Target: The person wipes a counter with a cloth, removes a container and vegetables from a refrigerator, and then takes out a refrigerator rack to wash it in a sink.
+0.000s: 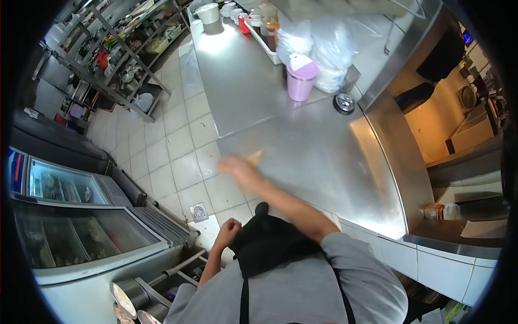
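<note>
My right hand [241, 171] is over the near left edge of the steel counter [318, 156], smeared by motion. A yellowish-brown piece [254, 157], perhaps a cloth, shows beside its fingers, and faint orange-brown marks lie on the steel just beyond. Whether the fingers hold that piece is blurred. Lower down, my left hand [230, 231] hangs beside the black apron [270, 243], its fingers curled; anything inside them is hidden.
A pink cup [302, 80], plastic bags [330, 48], a call bell [343, 103] and a tray of bottles [264, 40] stand farther along the counter. Fridges [91, 237] and shelving [116, 59] are left. Another person [440, 56] is at the upper right.
</note>
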`<state>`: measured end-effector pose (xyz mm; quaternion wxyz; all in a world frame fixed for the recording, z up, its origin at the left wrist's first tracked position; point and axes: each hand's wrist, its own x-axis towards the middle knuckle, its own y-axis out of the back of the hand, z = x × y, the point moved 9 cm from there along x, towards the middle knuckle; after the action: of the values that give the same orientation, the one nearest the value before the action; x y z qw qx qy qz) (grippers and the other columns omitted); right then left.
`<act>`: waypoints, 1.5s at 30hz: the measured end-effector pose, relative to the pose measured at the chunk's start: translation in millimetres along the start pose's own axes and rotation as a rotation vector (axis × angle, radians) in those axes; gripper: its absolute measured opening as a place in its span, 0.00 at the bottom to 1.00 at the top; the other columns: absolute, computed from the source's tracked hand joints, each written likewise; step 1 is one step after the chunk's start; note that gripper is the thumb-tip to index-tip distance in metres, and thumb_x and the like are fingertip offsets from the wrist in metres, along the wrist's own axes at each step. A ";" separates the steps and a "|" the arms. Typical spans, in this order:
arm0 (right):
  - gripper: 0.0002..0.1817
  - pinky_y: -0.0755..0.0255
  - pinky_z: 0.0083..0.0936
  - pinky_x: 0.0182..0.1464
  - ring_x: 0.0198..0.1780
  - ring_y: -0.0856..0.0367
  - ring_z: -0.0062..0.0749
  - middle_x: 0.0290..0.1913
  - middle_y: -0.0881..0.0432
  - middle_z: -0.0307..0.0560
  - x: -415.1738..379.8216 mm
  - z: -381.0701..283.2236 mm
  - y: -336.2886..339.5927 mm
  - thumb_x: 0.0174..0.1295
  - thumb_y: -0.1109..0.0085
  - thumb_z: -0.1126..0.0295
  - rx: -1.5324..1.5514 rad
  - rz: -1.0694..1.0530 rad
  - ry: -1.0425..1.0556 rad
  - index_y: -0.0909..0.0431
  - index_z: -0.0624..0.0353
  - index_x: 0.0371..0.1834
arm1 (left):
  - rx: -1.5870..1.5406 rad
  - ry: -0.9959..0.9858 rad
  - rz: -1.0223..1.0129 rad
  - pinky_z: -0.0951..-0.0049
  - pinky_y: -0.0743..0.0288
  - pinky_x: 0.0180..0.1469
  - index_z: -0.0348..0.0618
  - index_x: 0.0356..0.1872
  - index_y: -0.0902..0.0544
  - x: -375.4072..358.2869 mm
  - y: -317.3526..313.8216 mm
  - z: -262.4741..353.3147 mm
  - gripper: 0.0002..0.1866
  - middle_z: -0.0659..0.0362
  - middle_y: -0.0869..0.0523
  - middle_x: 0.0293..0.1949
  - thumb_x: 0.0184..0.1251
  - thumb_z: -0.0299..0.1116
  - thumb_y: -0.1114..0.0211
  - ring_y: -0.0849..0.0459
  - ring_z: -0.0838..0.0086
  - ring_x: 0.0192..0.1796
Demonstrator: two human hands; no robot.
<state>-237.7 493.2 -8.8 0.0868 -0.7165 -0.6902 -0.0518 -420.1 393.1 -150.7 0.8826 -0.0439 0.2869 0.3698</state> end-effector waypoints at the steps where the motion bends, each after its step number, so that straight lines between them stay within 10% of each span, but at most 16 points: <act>1: 0.18 0.38 0.27 0.57 0.53 0.29 0.37 0.52 0.27 0.51 2.0 -12.6 -31.7 0.56 0.54 0.72 -0.181 -0.055 0.108 0.28 0.60 0.51 | -0.017 -0.012 0.014 0.80 0.30 0.37 0.38 0.31 0.28 -2.4 15.4 -6.4 0.08 0.60 0.21 0.26 0.64 0.32 0.48 0.24 0.80 0.30; 4: 0.16 0.39 0.28 0.57 0.52 0.29 0.36 0.50 0.26 0.47 11.2 -43.1 -25.0 0.61 0.55 0.71 -0.354 0.018 0.408 0.29 0.60 0.52 | -0.064 0.033 0.166 0.79 0.31 0.32 0.39 0.31 0.28 -13.3 74.7 -23.8 0.08 0.60 0.20 0.25 0.64 0.33 0.48 0.22 0.78 0.30; 5: 0.14 0.38 0.26 0.56 0.51 0.29 0.32 0.47 0.25 0.45 13.4 -33.3 21.2 0.63 0.54 0.67 -0.108 0.210 -0.084 0.27 0.62 0.48 | -0.085 0.056 0.224 0.79 0.30 0.32 0.39 0.31 0.28 -19.1 93.7 -38.5 0.08 0.60 0.20 0.25 0.64 0.33 0.48 0.22 0.78 0.29; 6: 0.13 0.36 0.25 0.52 0.46 0.27 0.30 0.40 0.23 0.44 17.2 -57.1 70.5 0.63 0.52 0.64 -0.277 0.333 0.010 0.26 0.63 0.42 | -0.112 0.080 0.282 0.78 0.30 0.31 0.39 0.30 0.28 -25.8 112.5 -55.0 0.08 0.59 0.20 0.25 0.64 0.33 0.48 0.22 0.77 0.29; 7: 0.13 0.32 0.25 0.45 0.40 0.24 0.28 0.34 0.22 0.42 13.9 -62.9 117.3 0.62 0.51 0.63 0.265 0.456 -0.033 0.25 0.62 0.39 | -0.069 0.108 0.317 0.78 0.30 0.33 0.38 0.29 0.28 -32.3 128.6 -71.9 0.08 0.59 0.20 0.25 0.64 0.32 0.48 0.22 0.77 0.29; 11: 0.06 0.33 0.29 0.37 0.32 0.28 0.33 0.27 0.25 0.47 6.6 -41.1 266.7 0.59 0.51 0.71 -1.280 0.650 -0.058 0.26 0.62 0.34 | 0.015 0.082 0.317 0.76 0.29 0.34 0.35 0.28 0.28 -42.7 164.6 -101.1 0.08 0.57 0.20 0.25 0.62 0.31 0.48 0.22 0.75 0.29; 13: 0.05 0.35 0.31 0.34 0.30 0.30 0.36 0.24 0.28 0.45 12.5 -16.8 249.7 0.57 0.51 0.72 -1.259 0.828 0.133 0.26 0.61 0.32 | 0.087 0.203 0.302 0.76 0.28 0.35 0.34 0.29 0.28 -36.0 166.5 -104.7 0.09 0.56 0.20 0.25 0.62 0.31 0.47 0.21 0.75 0.29; 14: 0.04 0.35 0.32 0.37 0.32 0.30 0.38 0.27 0.27 0.47 25.6 56.9 245.3 0.54 0.51 0.73 -0.346 0.883 0.039 0.26 0.60 0.29 | 0.078 0.201 0.293 0.76 0.28 0.35 0.34 0.29 0.28 -20.1 162.8 -98.8 0.09 0.56 0.20 0.25 0.62 0.31 0.47 0.21 0.75 0.29; 15: 0.06 0.35 0.31 0.44 0.36 0.28 0.40 0.33 0.26 0.50 44.8 15.2 152.5 0.53 0.52 0.74 -1.026 0.590 0.102 0.25 0.61 0.31 | 0.077 0.142 0.259 0.76 0.28 0.35 0.34 0.29 0.28 -12.2 159.2 -90.0 0.09 0.56 0.20 0.25 0.62 0.31 0.47 0.21 0.75 0.30; 18: 0.09 0.35 0.33 0.51 0.41 0.24 0.41 0.35 0.22 0.49 78.5 8.6 -14.1 0.51 0.49 0.74 -0.748 -0.073 0.181 0.23 0.60 0.35 | 0.040 -0.017 0.170 0.77 0.29 0.35 0.35 0.29 0.28 18.4 138.5 -56.2 0.09 0.56 0.20 0.25 0.63 0.31 0.47 0.22 0.77 0.30; 24: 0.08 0.31 0.29 0.41 0.37 0.24 0.35 0.35 0.22 0.49 42.6 -19.9 157.2 0.51 0.49 0.75 -0.215 0.303 -0.339 0.23 0.60 0.34 | -0.033 0.049 0.229 0.77 0.29 0.37 0.36 0.29 0.28 5.4 133.2 -67.4 0.08 0.57 0.20 0.26 0.63 0.31 0.47 0.22 0.76 0.31; 28: 0.05 0.30 0.36 0.41 0.38 0.24 0.48 0.36 0.24 0.56 9.6 -87.9 291.8 0.51 0.46 0.74 -1.362 0.766 -0.098 0.22 0.63 0.29 | 0.138 0.131 0.216 0.76 0.30 0.36 0.34 0.29 0.27 -14.2 126.6 -94.3 0.09 0.55 0.20 0.26 0.62 0.31 0.47 0.22 0.74 0.31; 35: 0.07 0.31 0.31 0.42 0.41 0.29 0.42 0.34 0.27 0.48 6.7 -43.9 352.8 0.48 0.53 0.76 -1.750 0.514 -0.185 0.24 0.60 0.28 | 0.045 0.081 0.302 0.77 0.30 0.34 0.36 0.29 0.27 -11.7 113.0 -51.3 0.09 0.56 0.19 0.26 0.63 0.32 0.47 0.22 0.76 0.29; 45: 0.09 0.33 0.32 0.43 0.41 0.30 0.41 0.33 0.27 0.49 35.5 -32.3 253.3 0.44 0.53 0.78 -1.664 0.232 -0.052 0.25 0.63 0.30 | 0.037 0.136 0.288 0.78 0.32 0.33 0.35 0.29 0.28 -5.8 89.2 -63.4 0.09 0.58 0.22 0.23 0.64 0.31 0.49 0.25 0.79 0.27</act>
<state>18.1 513.5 16.3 -0.4810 -0.6141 -0.3505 -0.5183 -513.9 435.5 -188.3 0.7996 -0.0112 0.3561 0.4835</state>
